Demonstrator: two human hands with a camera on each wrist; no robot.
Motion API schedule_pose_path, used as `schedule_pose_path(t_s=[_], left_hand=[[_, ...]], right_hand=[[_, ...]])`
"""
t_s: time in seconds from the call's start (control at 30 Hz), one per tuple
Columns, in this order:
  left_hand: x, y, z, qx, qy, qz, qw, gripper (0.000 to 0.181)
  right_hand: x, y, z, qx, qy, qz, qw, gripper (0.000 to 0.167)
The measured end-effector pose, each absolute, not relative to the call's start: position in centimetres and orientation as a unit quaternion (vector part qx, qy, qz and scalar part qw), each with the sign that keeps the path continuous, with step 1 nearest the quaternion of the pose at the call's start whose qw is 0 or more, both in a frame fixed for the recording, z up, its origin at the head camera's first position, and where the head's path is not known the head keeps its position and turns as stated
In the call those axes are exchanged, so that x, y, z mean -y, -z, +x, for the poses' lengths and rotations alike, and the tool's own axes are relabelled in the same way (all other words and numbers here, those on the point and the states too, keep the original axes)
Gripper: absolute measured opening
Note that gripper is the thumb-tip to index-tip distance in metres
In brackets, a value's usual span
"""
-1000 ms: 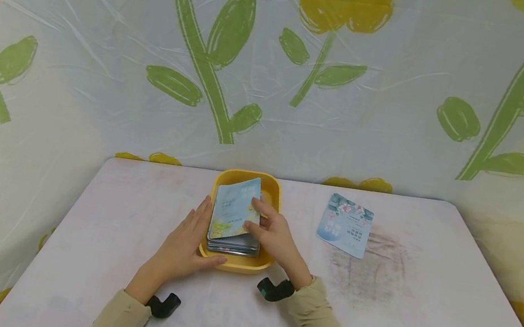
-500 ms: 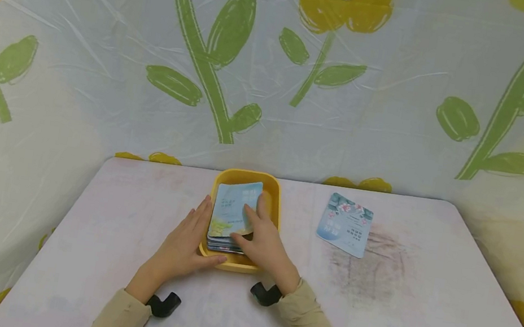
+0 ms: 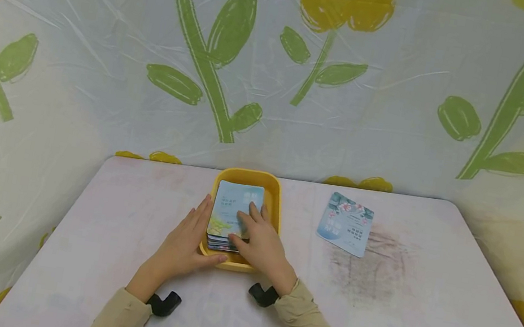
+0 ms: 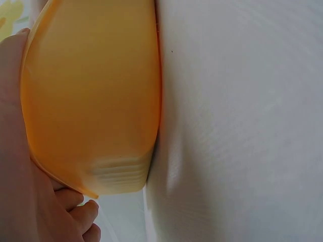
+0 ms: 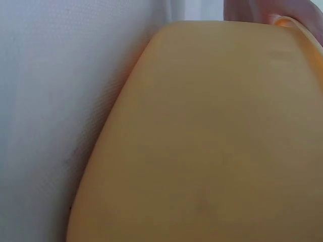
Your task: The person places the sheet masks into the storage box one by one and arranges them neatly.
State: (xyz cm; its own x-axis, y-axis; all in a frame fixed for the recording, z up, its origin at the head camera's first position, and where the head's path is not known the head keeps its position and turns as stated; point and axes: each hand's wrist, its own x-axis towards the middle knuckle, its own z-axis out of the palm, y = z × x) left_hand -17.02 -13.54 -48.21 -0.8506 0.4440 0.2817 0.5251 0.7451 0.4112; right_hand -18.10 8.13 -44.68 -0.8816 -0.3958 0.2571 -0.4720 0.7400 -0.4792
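A yellow plastic box [image 3: 236, 267] holds a stack of cards [image 3: 224, 244], topped by a pale blue card [image 3: 230, 204] with white lettering and yellow-green flowers. My left hand [image 3: 181, 248] rests against the box's near left corner, its fingers along the left side and thumb on the front rim. In the left wrist view, the box's outer wall [image 4: 96, 91] stands beside that hand. My right hand [image 3: 264, 244] reaches over the right rim, and its spread, slightly bent fingertips touch the top card. The right wrist view mostly shows the box's outside wall [image 5: 202, 131].
To the right, a separate blue card [image 3: 345, 225] with pink flowers lies flat on the pale table [image 3: 421, 326]. A dark smudged patch marks the tabletop beside it. Behind the table's far edge hangs a flower-print cloth [image 3: 382, 119].
The top card, tilted and pinched by my right hand a second ago, now lies flat and squared on the stack. My right hand has moved left and let go; my left hand has stayed put.
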Motion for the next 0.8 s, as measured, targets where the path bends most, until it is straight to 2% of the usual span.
schedule_pose_path(t_s=[0.5,0.8], left_hand=[[13.52,48.08,-16.82,0.931,0.244,-0.258,0.08,0.119],[13.5,47.83,-16.78,0.931,0.247,-0.258,0.075,0.119]], right_hand=[[-8.0,44.93,-18.05,0.937,-0.215,0.269,0.059,0.038],[-7.98,44.72,-17.92,0.937,-0.229,0.26,0.045,0.041]])
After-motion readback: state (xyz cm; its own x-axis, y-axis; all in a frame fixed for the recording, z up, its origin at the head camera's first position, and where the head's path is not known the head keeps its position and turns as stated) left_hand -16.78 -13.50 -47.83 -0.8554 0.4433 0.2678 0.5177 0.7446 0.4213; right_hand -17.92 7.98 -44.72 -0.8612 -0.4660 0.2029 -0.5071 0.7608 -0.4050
